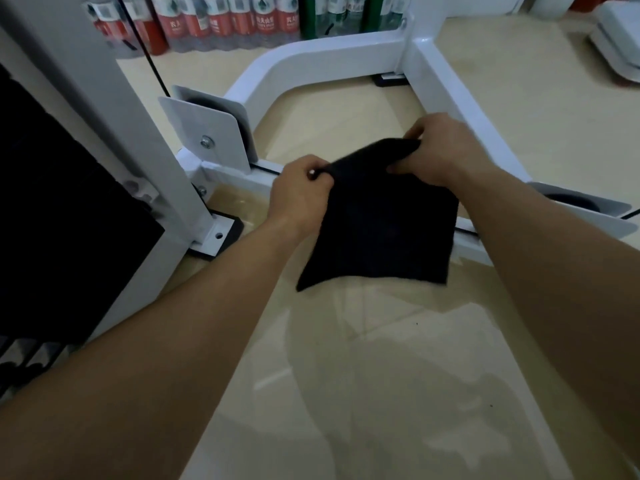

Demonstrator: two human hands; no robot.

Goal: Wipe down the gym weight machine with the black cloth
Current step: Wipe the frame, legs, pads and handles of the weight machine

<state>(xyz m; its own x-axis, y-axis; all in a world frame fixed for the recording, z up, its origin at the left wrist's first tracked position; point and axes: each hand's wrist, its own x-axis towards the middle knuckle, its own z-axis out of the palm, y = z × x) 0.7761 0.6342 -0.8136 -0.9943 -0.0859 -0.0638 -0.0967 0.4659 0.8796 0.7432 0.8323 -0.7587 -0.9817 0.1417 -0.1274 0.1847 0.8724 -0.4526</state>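
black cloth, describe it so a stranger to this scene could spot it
Find the white machine frame on the beige floor. In front of its low crossbar, the left hand and right hand grip the top corners of the black cloth. Unlike the rigid black panel at left, it hangs limp.

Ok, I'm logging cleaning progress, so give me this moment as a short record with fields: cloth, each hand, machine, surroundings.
cloth: black cloth, held up by its top edge, hanging in front of the low white frame bar; contact with the bar cannot be told
left hand: left hand pinches the upper left corner
right hand: right hand grips the upper right corner
machine: white frame, dark weight stack at left
surroundings: bottled water packs behind; glossy beige floor tiles
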